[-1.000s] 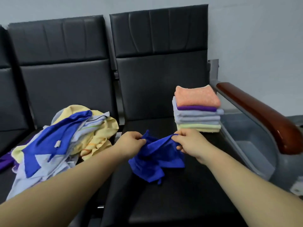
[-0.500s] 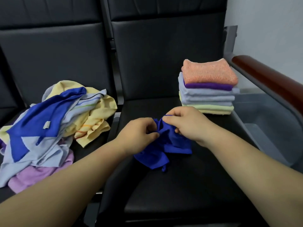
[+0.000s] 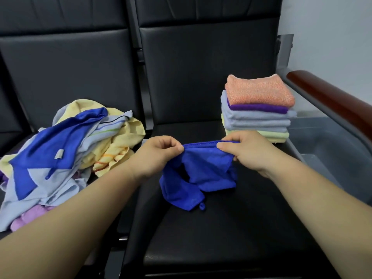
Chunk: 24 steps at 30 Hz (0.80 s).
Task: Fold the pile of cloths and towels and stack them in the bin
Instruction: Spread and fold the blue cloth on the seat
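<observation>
While the blue cloth (image 3: 198,174) is pinched along its hem by the left hand (image 3: 159,152) and right hand (image 3: 244,151) above the seat (image 3: 221,228), the hem should be drawn taut; corners should be found before folding.

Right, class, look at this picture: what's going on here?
A person is folding laundry. The left grip and right grip each pinch the top hem of a blue cloth, holding it stretched between them while the rest hangs crumpled onto the seat. A folded stack stands on that seat to the right, next to a grey bin, not in it. An unfolded pile lies off to the left.
</observation>
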Each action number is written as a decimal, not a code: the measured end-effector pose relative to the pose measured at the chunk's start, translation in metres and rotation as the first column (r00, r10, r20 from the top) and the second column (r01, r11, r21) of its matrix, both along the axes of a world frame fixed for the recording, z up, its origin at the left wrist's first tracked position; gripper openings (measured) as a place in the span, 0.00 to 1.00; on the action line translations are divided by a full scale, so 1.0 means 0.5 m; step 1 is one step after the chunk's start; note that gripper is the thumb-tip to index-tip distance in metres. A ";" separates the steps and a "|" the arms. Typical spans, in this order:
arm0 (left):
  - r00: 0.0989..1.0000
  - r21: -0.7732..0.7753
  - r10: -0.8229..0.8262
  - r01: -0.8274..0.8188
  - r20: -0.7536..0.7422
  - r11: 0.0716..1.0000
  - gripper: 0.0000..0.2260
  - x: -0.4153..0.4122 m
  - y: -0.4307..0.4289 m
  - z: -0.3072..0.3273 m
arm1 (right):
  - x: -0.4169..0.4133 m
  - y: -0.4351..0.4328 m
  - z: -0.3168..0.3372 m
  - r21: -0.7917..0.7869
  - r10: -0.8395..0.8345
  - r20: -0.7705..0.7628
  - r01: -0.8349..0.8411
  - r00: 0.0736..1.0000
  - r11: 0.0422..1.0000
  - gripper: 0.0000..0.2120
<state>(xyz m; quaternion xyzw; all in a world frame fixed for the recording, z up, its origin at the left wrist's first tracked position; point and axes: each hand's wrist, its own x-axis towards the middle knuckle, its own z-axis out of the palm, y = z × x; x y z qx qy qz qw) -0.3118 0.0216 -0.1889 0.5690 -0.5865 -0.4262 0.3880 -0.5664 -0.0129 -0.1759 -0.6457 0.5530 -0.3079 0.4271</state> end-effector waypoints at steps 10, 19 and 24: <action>0.967 -0.107 0.030 -0.003 0.255 0.994 0.05 -0.011 0.016 0.033 | 0.018 0.002 0.017 0.320 -0.245 0.346 0.132 0.906 0.938 0.01; 0.743 -0.109 0.120 -0.064 0.658 0.992 0.05 0.009 0.038 0.080 | 0.022 0.012 0.036 0.198 -0.187 0.566 0.087 0.803 0.976 0.05; 0.710 -0.161 0.178 -0.092 0.682 0.983 0.04 0.020 0.054 0.097 | 0.014 0.023 0.044 0.148 -0.200 0.579 0.140 0.791 0.979 0.04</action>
